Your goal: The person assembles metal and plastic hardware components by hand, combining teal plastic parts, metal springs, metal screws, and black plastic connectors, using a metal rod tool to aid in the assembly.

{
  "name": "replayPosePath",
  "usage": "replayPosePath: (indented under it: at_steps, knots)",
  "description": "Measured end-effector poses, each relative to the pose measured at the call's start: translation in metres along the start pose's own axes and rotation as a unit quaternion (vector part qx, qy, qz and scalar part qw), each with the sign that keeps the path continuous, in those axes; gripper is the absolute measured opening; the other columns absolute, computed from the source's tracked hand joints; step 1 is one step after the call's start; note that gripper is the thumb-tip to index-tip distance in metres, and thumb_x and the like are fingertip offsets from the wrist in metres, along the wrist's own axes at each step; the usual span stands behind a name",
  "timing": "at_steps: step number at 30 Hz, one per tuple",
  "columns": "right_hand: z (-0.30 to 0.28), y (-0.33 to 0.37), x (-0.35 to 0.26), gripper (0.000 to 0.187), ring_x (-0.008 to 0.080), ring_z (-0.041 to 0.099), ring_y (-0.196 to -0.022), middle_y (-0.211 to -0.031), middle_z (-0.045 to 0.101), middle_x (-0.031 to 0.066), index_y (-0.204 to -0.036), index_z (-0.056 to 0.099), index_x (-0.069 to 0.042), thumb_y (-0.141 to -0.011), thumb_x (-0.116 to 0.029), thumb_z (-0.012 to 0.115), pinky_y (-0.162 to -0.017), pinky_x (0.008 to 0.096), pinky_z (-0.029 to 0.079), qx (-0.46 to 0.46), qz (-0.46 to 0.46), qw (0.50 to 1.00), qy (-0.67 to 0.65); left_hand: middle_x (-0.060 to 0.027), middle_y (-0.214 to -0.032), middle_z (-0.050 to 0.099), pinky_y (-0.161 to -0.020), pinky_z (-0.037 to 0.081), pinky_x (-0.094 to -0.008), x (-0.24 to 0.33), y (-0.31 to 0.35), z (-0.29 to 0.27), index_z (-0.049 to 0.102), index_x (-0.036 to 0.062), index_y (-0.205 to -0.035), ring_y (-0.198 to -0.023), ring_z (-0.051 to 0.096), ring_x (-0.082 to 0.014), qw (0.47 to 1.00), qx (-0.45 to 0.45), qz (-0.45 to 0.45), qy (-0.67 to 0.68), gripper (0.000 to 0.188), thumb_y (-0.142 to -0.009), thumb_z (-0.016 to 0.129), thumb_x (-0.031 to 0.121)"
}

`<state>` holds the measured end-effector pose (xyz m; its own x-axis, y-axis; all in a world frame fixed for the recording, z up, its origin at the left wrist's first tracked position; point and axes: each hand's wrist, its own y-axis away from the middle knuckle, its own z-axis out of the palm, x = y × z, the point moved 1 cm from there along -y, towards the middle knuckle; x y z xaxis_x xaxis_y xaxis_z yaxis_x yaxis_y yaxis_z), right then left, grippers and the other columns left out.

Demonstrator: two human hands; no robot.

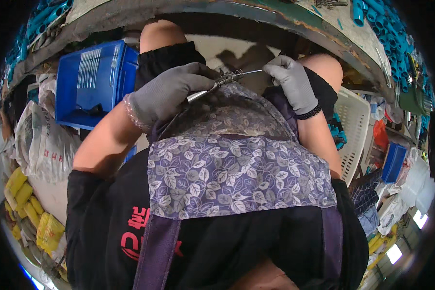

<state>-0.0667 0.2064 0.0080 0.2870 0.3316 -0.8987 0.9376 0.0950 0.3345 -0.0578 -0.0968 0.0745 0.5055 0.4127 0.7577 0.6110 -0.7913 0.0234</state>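
Note:
My left hand [166,94], in a grey glove, is closed round a slender metal piece [225,79] above my lap. A coiled, spring-like part shows near its far end, and a pale shaft sticks out below my fingers. My right hand [293,82], gloved too, pinches the outer end of a thin metal rod [250,72]. The rod's other end meets the coiled part; whether it goes inside is too small to tell. Beneath both hands lies my leaf-patterned apron [241,176].
At left stands a blue bin [59,99] with several thin metal rods. A cream perforated basket [360,128] is at right. The worktable edge [217,8] curves across the far side, with teal tubes [379,21] at far right. White sacks [48,140] lie at left.

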Motion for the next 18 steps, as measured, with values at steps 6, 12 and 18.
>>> replayPosePath:
  at_steps: [6,12,18]
  knots:
    - [0.002,0.005,-0.013,0.018,0.0067,0.048,-0.064,-0.073,0.055,-0.0021,-0.092,0.063,-0.003,-0.086,-0.018,0.07,-0.06,0.0224,0.039,-0.055,0.038,0.988,-0.137,-0.0156,-0.124,0.061,-0.09,0.052,-0.0305,0.025,0.005,-0.026,0.063,-0.0002,-0.123,-0.11,0.063,-0.0257,0.993,-0.039,-0.032,0.107,0.04,-0.085,0.072,0.009]
    - [0.014,0.02,-0.032,0.021,0.0069,0.056,-0.069,-0.078,0.062,-0.0007,-0.092,0.068,-0.002,-0.084,-0.021,0.075,-0.063,0.0225,0.044,-0.103,0.018,0.982,-0.155,-0.0048,-0.097,0.065,-0.073,0.05,-0.0212,0.034,0.0,-0.004,0.059,0.007,-0.119,-0.082,0.063,-0.0095,0.767,0.088,-0.348,0.532,0.029,-0.092,0.065,0.015]
    - [0.016,0.036,-0.056,0.02,0.009,0.061,-0.077,-0.081,0.066,0.0025,-0.093,0.067,0.0,-0.085,-0.017,0.073,-0.071,0.0236,0.049,-0.02,-0.104,0.994,-0.006,0.0038,-0.085,0.057,-0.059,0.037,-0.0189,0.035,0.003,0.012,0.059,0.0104,-0.103,-0.07,0.051,-0.0037,0.757,0.082,-0.355,0.542,0.014,-0.091,0.065,0.013]
